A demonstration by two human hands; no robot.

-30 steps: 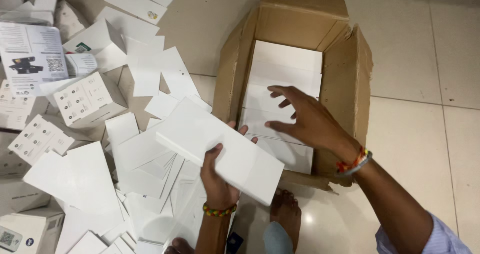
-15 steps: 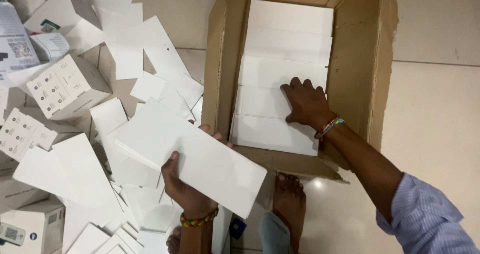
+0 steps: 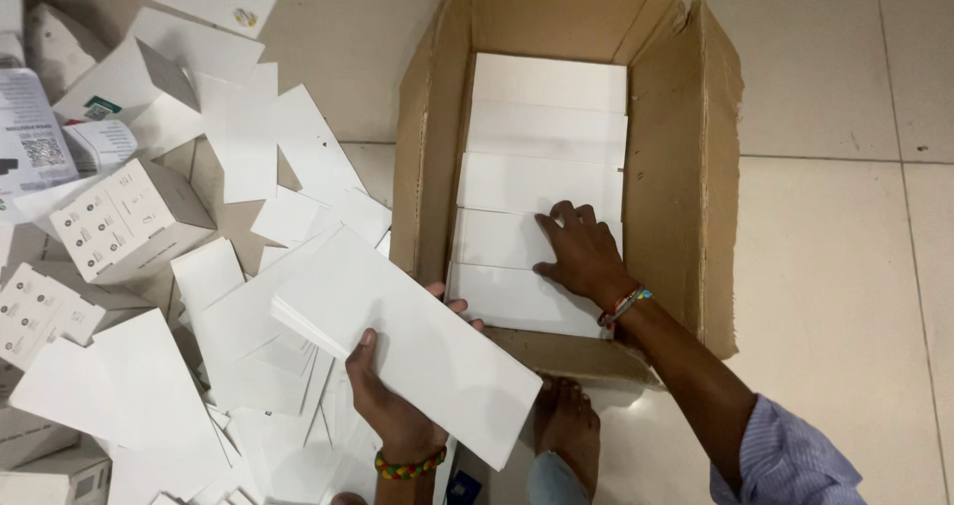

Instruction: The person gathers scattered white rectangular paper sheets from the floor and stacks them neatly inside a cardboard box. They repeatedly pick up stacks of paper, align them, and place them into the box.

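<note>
Our left hand (image 3: 393, 406) grips a stack of white cards (image 3: 412, 341) by its near edge, over the floor beside the cardboard carton (image 3: 686, 167). Our right hand (image 3: 581, 252) lies flat, fingers spread, on the white stacks (image 3: 542, 137) lining the carton's bottom. Held by one edge only, the stack could fan out and slide apart. White printed boxes (image 3: 129, 212) and loose white sheets (image 3: 149, 396) crowd the floor's left side.

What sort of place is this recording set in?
Probably a packing or storeroom floor. The person sits on pale floor tiles, the right hand inside an open cardboard carton, the left hand holding a stack of white sheets, with small printed boxes scattered about.
</note>
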